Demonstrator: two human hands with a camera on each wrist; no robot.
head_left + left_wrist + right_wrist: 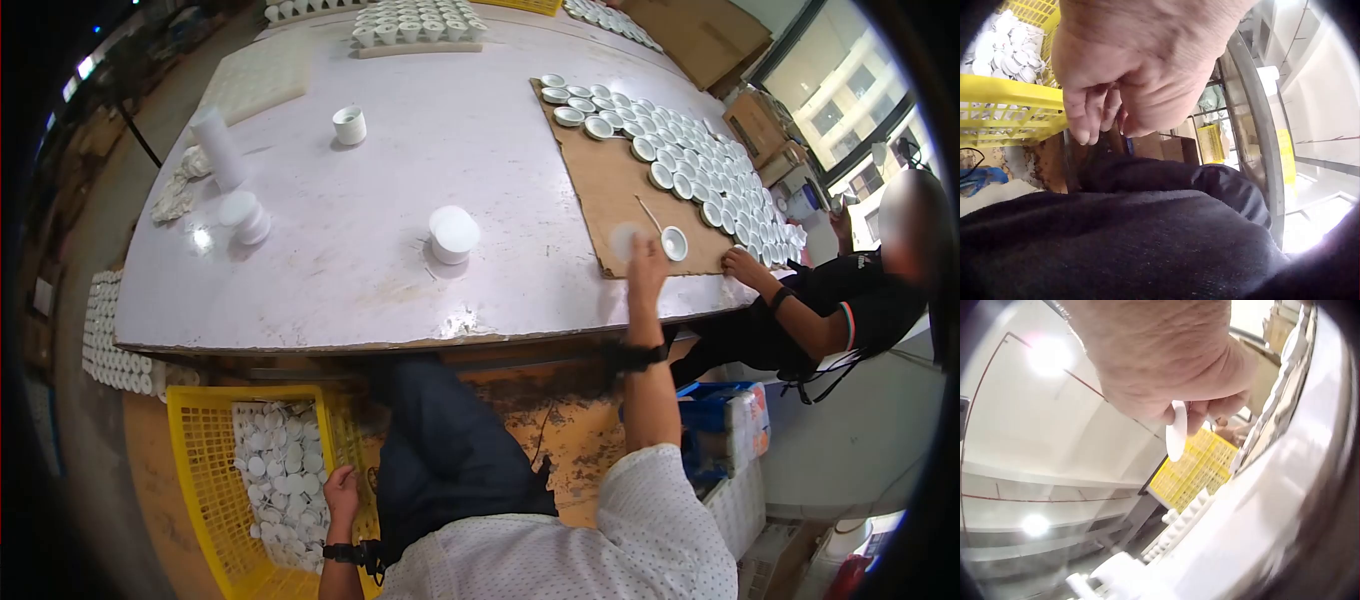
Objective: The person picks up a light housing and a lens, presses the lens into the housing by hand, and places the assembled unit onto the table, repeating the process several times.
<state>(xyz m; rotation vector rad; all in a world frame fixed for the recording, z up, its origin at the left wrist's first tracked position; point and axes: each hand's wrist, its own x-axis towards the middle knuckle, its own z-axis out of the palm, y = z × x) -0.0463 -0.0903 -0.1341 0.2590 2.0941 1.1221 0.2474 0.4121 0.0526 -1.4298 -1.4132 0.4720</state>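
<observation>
My right hand is over the front edge of the brown cardboard sheet. It pinches a thin white disc, which looks blurred in the head view. Just right of those fingers a small white bowl sits on the cardboard, with a thin stick beside it. My left hand hangs low by the inner rim of a yellow basket, its fingers loosely curled with nothing in them. Many white discs fill the basket. A short stack of white discs stands mid-table.
Rows of white bowls cover the cardboard's far side. Another person's hand rests at its right corner. Toward the left stand a tall white stack, a shorter stack, a crumpled cloth and a white cup.
</observation>
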